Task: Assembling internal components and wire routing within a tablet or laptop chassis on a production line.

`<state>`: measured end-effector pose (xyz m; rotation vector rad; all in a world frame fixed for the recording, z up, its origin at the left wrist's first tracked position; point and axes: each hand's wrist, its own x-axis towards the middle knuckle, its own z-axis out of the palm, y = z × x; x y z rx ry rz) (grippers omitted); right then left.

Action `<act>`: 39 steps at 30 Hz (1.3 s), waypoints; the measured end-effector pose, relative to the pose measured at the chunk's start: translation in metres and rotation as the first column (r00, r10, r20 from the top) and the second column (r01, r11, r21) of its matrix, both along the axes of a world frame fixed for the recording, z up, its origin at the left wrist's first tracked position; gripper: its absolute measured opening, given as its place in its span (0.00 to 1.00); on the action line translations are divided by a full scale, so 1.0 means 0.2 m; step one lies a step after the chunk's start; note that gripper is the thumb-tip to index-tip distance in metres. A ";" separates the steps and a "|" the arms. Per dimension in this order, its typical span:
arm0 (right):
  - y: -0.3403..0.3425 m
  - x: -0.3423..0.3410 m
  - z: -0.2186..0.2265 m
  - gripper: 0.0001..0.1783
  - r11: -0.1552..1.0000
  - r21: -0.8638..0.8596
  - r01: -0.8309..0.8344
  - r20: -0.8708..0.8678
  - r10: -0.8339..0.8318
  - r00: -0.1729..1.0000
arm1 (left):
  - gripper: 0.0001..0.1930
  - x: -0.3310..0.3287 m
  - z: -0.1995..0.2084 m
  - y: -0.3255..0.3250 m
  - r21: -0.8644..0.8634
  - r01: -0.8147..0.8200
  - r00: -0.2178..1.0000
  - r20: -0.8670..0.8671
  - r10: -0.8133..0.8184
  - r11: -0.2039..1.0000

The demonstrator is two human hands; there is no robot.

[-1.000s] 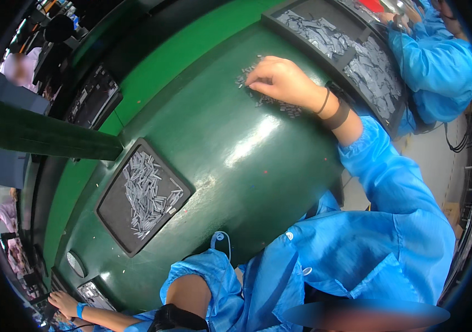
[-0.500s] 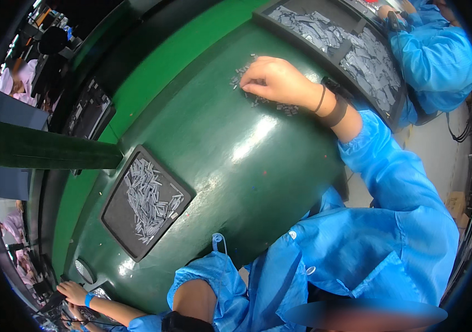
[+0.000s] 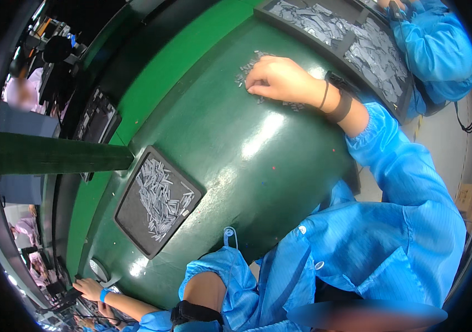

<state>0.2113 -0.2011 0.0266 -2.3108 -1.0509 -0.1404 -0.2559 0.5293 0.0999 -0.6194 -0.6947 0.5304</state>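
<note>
In the head view, a worker in a blue smock (image 3: 352, 238) reaches across a glossy green tabletop (image 3: 213, 138), where a shallow black tray (image 3: 128, 218) of narrow grey strips (image 3: 157, 196) lies. To the upper right of that tray, the right hand (image 3: 277, 78) bends palm-down over a scatter of small grey pieces (image 3: 240, 80), which rest directly on the tabletop and show beyond the fingertips and below the palm. Its fingers are curled and drawn close to one another, the thumb brought in toward the forefinger; whether a piece is pinched between them cannot be told. A thin dark cord (image 3: 325, 95) and a broader dark band (image 3: 341, 108) circle the wrist.

The left forearm (image 3: 205, 288), its sleeve pushed up, enters to the lower right of the tray; its hand lies outside the picture, so how those fingers stand cannot be told. A blue coiled cord (image 3: 227, 237) stands out by that sleeve.

Farther to the tray's upper right, past the right hand, a larger black bin (image 3: 302, 44) holds flat grey pieces (image 3: 377, 52) on both sides of a divider. Beyond the bin, a co-worker's blue sleeve (image 3: 440, 50) bulges into view. A green post (image 3: 53, 152) runs from the tray's upper left corner toward the left edge. To the tray's lower left, near a small oval object (image 3: 98, 269), is a co-worker's hand (image 3: 88, 288) with a blue wristband (image 3: 104, 295).
</note>
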 end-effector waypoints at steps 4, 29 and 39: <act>0.00 0.00 0.00 0.06 1.000 0.009 0.008 -0.031 -0.008 0.999 | 0.28 0.02 -0.01 -0.03 0.028 -0.021 1.000 -0.001 0.021 0.999; 0.12 -0.05 -0.03 0.06 0.996 0.044 0.082 -0.027 -0.081 0.996 | 0.14 1.26 0.28 -2.07 0.575 -0.555 0.643 -0.163 0.748 0.602; 0.04 -0.06 -0.06 0.06 0.966 0.221 0.138 -0.005 -0.140 0.990 | 0.14 2.41 0.19 -2.80 0.722 0.690 0.595 -0.606 0.528 0.050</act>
